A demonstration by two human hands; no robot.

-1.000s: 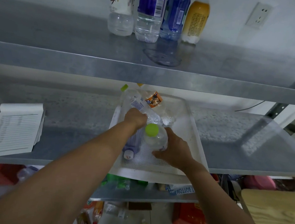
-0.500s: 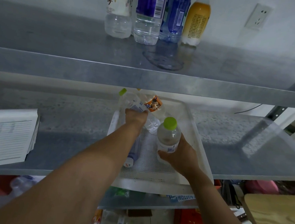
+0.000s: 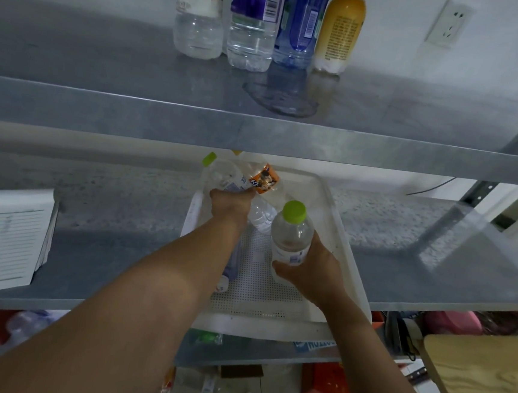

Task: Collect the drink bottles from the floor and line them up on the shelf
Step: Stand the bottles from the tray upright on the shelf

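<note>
My right hand point(image 3: 310, 271) grips a clear bottle with a lime-green cap point(image 3: 291, 230), upright and lifted above the white perforated tray point(image 3: 351, 267) on the middle shelf. My left hand point(image 3: 233, 205) reaches into the far part of the tray and holds a lying clear bottle point(image 3: 222, 176) with a green cap; its fingers are hidden. An orange-labelled bottle point(image 3: 265, 181) and another clear one point(image 3: 262, 217) lie beside it. A purple-labelled bottle point(image 3: 233, 266) lies under my left forearm. Several bottles point(image 3: 254, 23) stand in a row on the top shelf point(image 3: 106, 67).
A lined notepad point(image 3: 3, 236) lies at the left of the middle shelf point(image 3: 434, 258). A wet patch point(image 3: 278, 99) marks the top shelf in front of the bottles. A wooden board point(image 3: 479, 381) juts in at lower right. Boxes and bottles clutter the floor below.
My right hand has raised the green-capped bottle from lying in the tray to upright and up to the right. My left hand has pushed further back into the tray.
</note>
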